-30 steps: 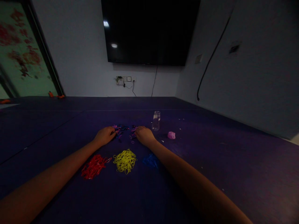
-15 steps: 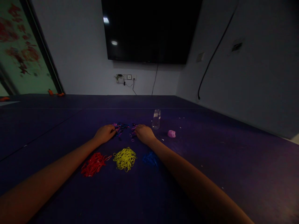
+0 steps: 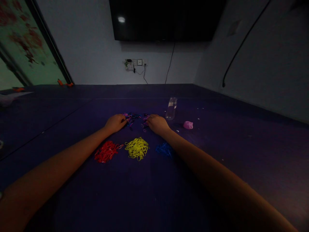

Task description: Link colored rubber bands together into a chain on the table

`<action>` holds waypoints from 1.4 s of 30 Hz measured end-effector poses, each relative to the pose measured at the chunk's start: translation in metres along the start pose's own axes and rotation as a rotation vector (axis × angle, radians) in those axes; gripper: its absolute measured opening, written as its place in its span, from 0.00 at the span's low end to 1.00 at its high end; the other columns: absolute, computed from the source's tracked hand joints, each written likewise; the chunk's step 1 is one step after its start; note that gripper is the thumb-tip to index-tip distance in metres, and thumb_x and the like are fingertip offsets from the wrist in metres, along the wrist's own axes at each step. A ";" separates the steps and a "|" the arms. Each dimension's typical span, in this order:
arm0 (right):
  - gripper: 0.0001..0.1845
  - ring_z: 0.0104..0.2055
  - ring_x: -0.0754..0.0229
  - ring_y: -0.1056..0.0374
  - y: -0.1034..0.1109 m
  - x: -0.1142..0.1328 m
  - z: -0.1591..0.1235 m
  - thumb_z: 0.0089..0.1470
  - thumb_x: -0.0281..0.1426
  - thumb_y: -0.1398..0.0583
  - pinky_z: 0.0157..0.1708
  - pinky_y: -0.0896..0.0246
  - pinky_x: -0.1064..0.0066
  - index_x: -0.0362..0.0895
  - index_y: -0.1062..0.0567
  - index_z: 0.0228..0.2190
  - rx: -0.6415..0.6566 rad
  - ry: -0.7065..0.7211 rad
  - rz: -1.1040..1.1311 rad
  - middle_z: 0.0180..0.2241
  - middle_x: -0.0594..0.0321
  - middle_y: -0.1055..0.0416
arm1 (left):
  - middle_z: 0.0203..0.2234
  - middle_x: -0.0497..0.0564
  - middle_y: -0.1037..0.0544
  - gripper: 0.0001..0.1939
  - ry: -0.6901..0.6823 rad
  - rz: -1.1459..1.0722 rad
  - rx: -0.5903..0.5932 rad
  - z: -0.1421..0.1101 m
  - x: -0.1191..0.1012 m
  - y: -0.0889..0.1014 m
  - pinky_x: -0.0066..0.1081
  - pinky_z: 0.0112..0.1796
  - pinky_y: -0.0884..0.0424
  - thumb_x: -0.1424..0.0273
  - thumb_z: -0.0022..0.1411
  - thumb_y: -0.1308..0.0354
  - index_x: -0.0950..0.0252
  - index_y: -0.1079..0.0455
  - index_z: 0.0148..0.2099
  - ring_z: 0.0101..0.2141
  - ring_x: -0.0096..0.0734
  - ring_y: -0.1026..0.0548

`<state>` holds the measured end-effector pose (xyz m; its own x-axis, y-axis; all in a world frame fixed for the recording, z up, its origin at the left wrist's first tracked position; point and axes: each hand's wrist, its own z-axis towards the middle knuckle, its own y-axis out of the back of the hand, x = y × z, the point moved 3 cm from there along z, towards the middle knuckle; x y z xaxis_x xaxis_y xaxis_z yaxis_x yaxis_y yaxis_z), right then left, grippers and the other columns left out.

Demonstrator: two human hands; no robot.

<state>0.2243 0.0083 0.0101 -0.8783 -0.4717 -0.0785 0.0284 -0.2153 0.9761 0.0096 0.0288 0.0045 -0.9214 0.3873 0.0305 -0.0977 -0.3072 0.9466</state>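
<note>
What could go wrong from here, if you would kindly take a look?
The right forearm might brush the blue bands beside it and scatter them. The right hand could knock over the clear container standing near it. Some dark bands could be overlooked against the dark surface.

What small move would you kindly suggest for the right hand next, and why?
Perhaps the right hand should draw in the stray pink band, since it lies apart on the near side of the mixed bands beside that hand.
</note>
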 end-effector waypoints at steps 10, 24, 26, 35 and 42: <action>0.22 0.49 0.54 0.35 -0.001 -0.001 0.001 0.63 0.33 0.56 0.47 0.41 0.68 0.39 0.26 0.43 -0.019 0.005 -0.002 0.48 0.49 0.30 | 0.26 0.52 0.26 0.20 -0.005 -0.024 -0.026 0.001 0.002 -0.002 0.29 0.28 0.41 0.61 0.65 0.56 0.66 0.29 0.30 0.28 0.33 0.30; 0.22 0.48 0.55 0.34 0.002 0.000 0.001 0.63 0.32 0.56 0.46 0.40 0.69 0.40 0.25 0.43 -0.004 -0.035 0.011 0.47 0.49 0.29 | 0.26 0.51 0.27 0.16 -0.002 -0.073 -0.038 -0.001 0.000 -0.001 0.29 0.29 0.40 0.64 0.64 0.54 0.64 0.32 0.29 0.29 0.32 0.30; 0.21 0.48 0.55 0.33 0.002 0.000 0.001 0.63 0.32 0.56 0.46 0.41 0.68 0.39 0.25 0.43 -0.018 -0.035 0.019 0.47 0.49 0.29 | 0.26 0.51 0.27 0.16 0.002 -0.080 -0.028 -0.001 0.000 -0.001 0.29 0.30 0.40 0.64 0.64 0.55 0.64 0.32 0.28 0.28 0.32 0.30; 0.21 0.47 0.57 0.32 0.003 0.000 0.000 0.64 0.32 0.56 0.45 0.41 0.71 0.39 0.26 0.42 -0.044 -0.038 0.012 0.45 0.50 0.28 | 0.27 0.52 0.26 0.19 0.014 -0.058 -0.038 -0.002 -0.001 -0.001 0.29 0.30 0.38 0.63 0.66 0.56 0.64 0.31 0.29 0.29 0.33 0.29; 0.21 0.46 0.56 0.31 0.003 0.000 -0.001 0.64 0.32 0.56 0.42 0.39 0.70 0.39 0.25 0.41 -0.045 -0.038 0.008 0.44 0.50 0.28 | 0.29 0.52 0.24 0.19 -0.012 -0.058 -0.081 -0.003 -0.003 0.001 0.29 0.30 0.37 0.63 0.66 0.57 0.64 0.30 0.30 0.30 0.33 0.27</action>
<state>0.2245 0.0070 0.0131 -0.8952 -0.4413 -0.0623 0.0562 -0.2506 0.9665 0.0109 0.0248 0.0044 -0.9089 0.4165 -0.0191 -0.1809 -0.3528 0.9181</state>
